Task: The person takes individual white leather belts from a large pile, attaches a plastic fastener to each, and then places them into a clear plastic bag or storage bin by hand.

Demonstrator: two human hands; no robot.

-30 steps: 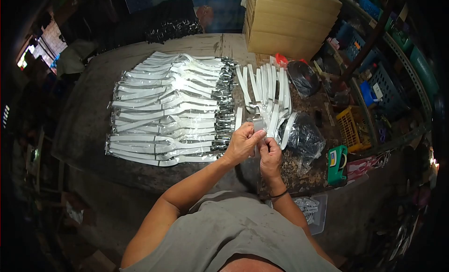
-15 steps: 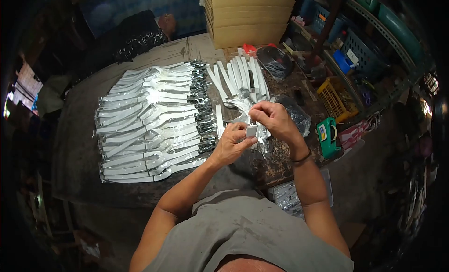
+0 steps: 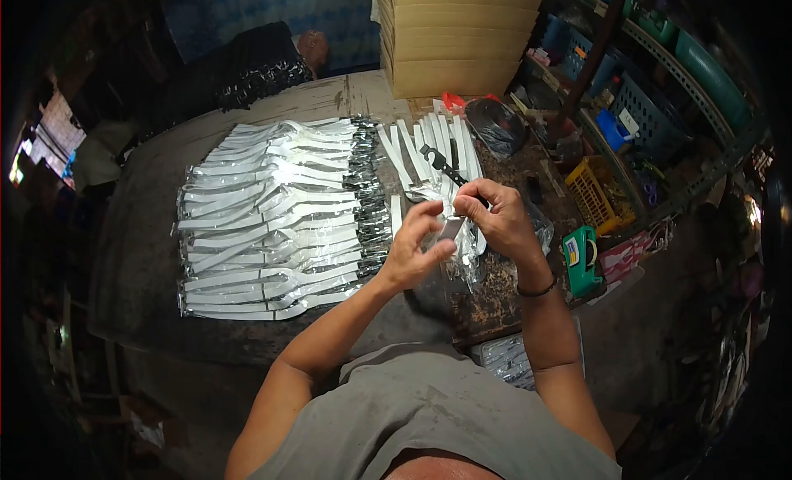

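My right hand (image 3: pixel 505 224) pinches a black strap (image 3: pixel 450 173) with a hook-shaped end that points up and away from me. Just below those fingertips is a small whitish-grey flat piece (image 3: pixel 450 228). Around its near side my left hand (image 3: pixel 419 247) is open, thumb and fingers apart and slightly blurred. Under and beyond both hands lie loose white strips (image 3: pixel 437 138), fanned out, with crumpled clear plastic (image 3: pixel 466 265) nearer me. Left of them, many white strips in clear sleeves (image 3: pixel 272 208) lie in overlapping rows, their black ends (image 3: pixel 369 191) toward my hands.
A green tape dispenser (image 3: pixel 581 261) stands on the worn table (image 3: pixel 495 303) at right. Stacked cardboard (image 3: pixel 462 43) rises at the back, near a black plastic bag (image 3: pixel 495 125). Shelving at right holds a yellow basket (image 3: pixel 596 195) and blue baskets. Below the table edge sits a clear box (image 3: pixel 511 363).
My left fingers have spread from their pinch on the whitish piece. The black strap now shows above my right fingertips. The whole view has shifted slightly.
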